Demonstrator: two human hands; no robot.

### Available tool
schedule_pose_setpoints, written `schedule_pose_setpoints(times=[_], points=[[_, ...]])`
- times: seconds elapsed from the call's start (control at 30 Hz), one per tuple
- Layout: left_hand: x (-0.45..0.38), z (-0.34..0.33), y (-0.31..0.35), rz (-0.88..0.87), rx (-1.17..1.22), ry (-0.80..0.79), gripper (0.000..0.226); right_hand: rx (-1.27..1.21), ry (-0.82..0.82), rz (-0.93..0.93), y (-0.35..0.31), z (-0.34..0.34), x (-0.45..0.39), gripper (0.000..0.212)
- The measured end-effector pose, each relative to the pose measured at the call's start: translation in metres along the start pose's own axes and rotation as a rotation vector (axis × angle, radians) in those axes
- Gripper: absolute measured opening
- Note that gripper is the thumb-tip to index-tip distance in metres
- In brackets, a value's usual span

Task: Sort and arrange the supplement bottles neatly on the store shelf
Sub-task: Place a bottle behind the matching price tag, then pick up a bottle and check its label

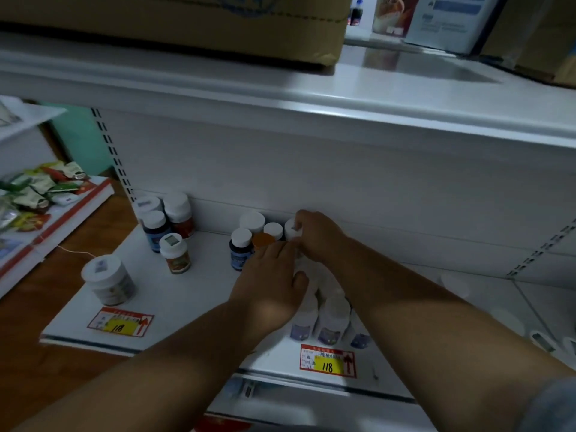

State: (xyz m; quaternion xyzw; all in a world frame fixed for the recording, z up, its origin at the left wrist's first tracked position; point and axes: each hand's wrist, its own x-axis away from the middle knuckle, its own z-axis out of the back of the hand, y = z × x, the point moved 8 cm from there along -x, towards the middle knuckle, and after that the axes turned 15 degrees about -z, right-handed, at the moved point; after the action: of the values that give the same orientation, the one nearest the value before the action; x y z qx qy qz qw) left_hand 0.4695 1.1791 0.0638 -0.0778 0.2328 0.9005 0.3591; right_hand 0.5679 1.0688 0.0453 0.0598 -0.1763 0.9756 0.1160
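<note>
right hand (314, 236): fingers curled round a white-capped bottle (292, 229)
left hand (271, 282): flat, relaxed on round bottles
shelf (193, 294): smooth white

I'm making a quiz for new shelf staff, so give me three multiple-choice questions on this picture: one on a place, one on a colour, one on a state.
1. Where does the big jar stand?
A. shelf's front left
B. top shelf
C. floor

2. What colour is the odd cap in the middle cluster?
A. green
B. orange
C. black

3. What is the right hand doing?
A. hanging idle
B. pinching a white-capped bottle
C. holding a price tag

Answers: 1 A, it stands apart near the shelf front edge; 2 B, its neighbours are white; 3 B, fingers curl round the cap.
</note>
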Motion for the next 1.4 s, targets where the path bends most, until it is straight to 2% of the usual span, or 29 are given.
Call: schedule_pose_setpoints(times=[0.13,0.23,0.37,0.43,0.5,0.6,0.7,0.73,0.8,0.87,0.9,0.97,1.07,1.13,1.23,1.4], points=[[0.003,0.008,-0.007,-0.003,-0.025,0.068,0.038,-0.083,0.059,-0.012,0.001,-0.002,-0.006,0.033],[0.004,0.015,-0.005,-0.011,-0.05,0.078,0.052,-0.215,0.117,-0.018,0.01,0.007,-0.002,0.034],[0.001,0.024,0.0,0.014,0.003,0.112,0.068,-0.502,0.205,-0.14,0.036,0.041,0.018,0.038],[-0.002,0.027,0.002,0.04,0.082,0.148,0.062,-0.71,0.153,-0.148,0.045,0.052,0.034,0.028],[-0.003,0.027,0.006,0.058,0.173,0.19,0.061,-1.0,0.018,-0.129,0.047,0.058,0.053,0.021],[-0.002,0.028,0.022,0.039,0.355,0.292,0.069,-1.175,-0.118,-0.105,0.043,0.064,0.081,0.033],[0.004,0.024,0.039,-0.028,0.526,0.383,0.071,-1.234,-0.218,-0.095,0.041,0.066,0.104,0.056],[0.004,0.021,0.044,-0.043,0.551,0.38,0.068,-1.267,-0.265,-0.074,0.04,0.066,0.111,0.052],[0.006,0.016,0.051,-0.084,0.573,0.37,0.061,-1.33,-0.329,-0.044,0.04,0.066,0.126,0.033],[0.007,0.011,0.056,-0.105,0.597,0.365,0.062,-1.426,-0.322,-0.059,0.045,0.064,0.134,0.017],[0.009,0.009,0.057,-0.108,0.595,0.372,0.065,-1.49,-0.305,-0.091,0.05,0.061,0.135,0.013],[0.016,0.008,0.057,-0.085,0.589,0.401,0.073,-1.593,-0.314,-0.197,0.058,0.049,0.137,0.019],[0.025,0.008,0.056,-0.044,0.559,0.415,0.078,-1.649,-0.349,-0.298,0.056,0.04,0.144,0.022],[0.031,0.011,0.059,-0.045,0.556,0.418,0.073,-1.623,-0.363,-0.239,0.046,0.039,0.147,0.025],[0.052,0.022,0.056,0.001,0.527,0.48,0.066,-1.462,-0.384,-0.121,0.023,0.032,0.153,0.043],[0.105,0.039,0.036,0.151,0.347,0.508,0.073,-1.451,-0.415,-0.02,-0.017,0.016,0.169,0.029]])
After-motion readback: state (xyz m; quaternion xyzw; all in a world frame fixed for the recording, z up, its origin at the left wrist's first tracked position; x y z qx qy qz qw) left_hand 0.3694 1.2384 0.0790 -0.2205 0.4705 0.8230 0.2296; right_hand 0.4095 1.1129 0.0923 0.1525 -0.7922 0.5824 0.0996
